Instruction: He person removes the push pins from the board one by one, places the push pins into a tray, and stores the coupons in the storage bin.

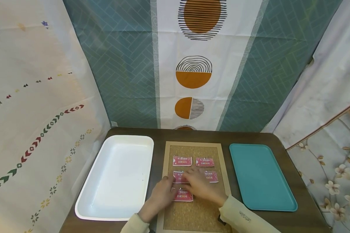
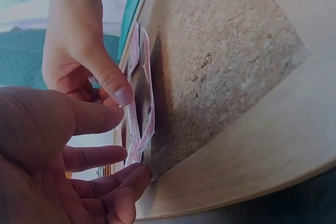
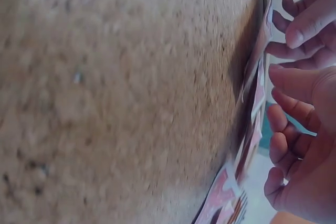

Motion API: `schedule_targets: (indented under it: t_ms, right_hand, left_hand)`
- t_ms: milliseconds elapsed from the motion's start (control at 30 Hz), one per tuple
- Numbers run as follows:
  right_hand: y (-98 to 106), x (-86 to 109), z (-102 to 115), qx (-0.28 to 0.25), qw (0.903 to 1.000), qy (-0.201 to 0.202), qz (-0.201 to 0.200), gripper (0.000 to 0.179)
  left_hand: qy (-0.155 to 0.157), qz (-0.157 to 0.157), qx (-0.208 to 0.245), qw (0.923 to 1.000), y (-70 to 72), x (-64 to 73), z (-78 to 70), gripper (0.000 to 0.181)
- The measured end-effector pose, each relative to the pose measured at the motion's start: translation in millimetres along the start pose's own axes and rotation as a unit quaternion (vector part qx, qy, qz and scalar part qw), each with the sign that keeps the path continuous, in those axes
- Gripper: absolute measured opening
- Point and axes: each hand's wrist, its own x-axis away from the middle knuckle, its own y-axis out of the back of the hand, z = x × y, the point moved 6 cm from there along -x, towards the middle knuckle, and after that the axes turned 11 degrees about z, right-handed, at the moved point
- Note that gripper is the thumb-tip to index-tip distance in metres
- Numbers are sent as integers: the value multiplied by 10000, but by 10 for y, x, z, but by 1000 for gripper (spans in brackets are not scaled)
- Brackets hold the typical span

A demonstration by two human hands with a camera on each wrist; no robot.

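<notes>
A wood-framed cork board (image 1: pixel 198 213) bears several pink paper coupons in two columns. Near the left edge of the lowest coupon (image 1: pixel 183 195) is my left hand (image 1: pixel 162 193), its fingertips at the paper and its thumb held apart from them. My right hand (image 1: pixel 202 186) reaches over the middle row, covering part of the left coupon (image 1: pixel 178 177) and of the right one (image 1: pixel 212 177). Its fingers are loosely bent, with nothing visible between them in the right wrist view. Two upper coupons, one on the left (image 1: pixel 182 161) and one on the right (image 1: pixel 205 162), lie beyond the hands.
To the left of the board stands a white tray (image 1: pixel 116 174), and to its right lies a teal tray (image 1: pixel 263 178). All rest on a dark wooden table (image 1: pixel 160 145). Patterned curtains (image 1: pixel 128 64) hang behind and at both sides.
</notes>
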Motion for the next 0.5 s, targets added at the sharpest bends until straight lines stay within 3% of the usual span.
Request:
schedule_targets:
  t_ms: [200,500]
  right_hand:
    - [-73,-20,80,21,9997,166,153,11]
    - [-151,-23,93,89,9992,29,401,12]
  left_hand:
    - [79,-36,-100,9999,-29,22,21,34]
    - [-54,-45,-130,9999,-61,31,49,25]
